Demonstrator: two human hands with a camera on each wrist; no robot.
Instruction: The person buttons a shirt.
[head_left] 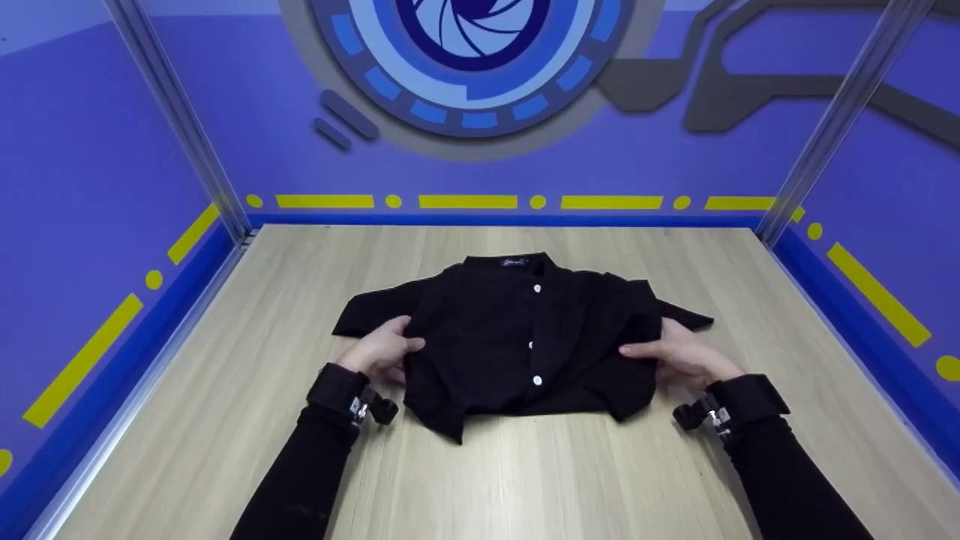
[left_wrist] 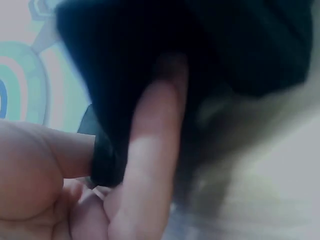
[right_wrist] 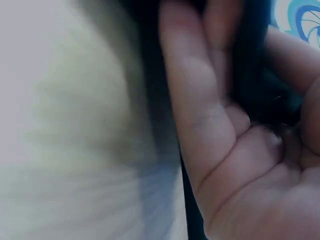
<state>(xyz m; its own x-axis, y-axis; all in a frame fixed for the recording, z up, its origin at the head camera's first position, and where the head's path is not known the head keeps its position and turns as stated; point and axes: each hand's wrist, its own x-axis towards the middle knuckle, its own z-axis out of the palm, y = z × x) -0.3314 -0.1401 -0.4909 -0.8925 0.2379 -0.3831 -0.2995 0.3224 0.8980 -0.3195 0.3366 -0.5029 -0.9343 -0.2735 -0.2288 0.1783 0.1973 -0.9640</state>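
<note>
A black button-up shirt (head_left: 480,330) with white buttons lies front up on the table, its collar and label toward the back wall. At its left side my left hand (head_left: 384,349) grips the cloth, thumb on top and fingers beneath. My right hand (head_left: 688,354) holds the opposite side the same way, thumb over the fabric. In the left wrist view the dark cloth (left_wrist: 120,45) sits between thumb and fingers. The right wrist view shows fingers (right_wrist: 195,100) under the shirt's edge. The near hem hangs in loose corners, and the sleeves spread out to both sides.
The wooden tabletop (head_left: 517,480) stretches around the shirt. Blue panels with yellow dashes (head_left: 471,202) enclose it at the back and both sides, with metal posts (head_left: 187,120) at the back corners. A camera on a strap (head_left: 375,409) sits at each wrist.
</note>
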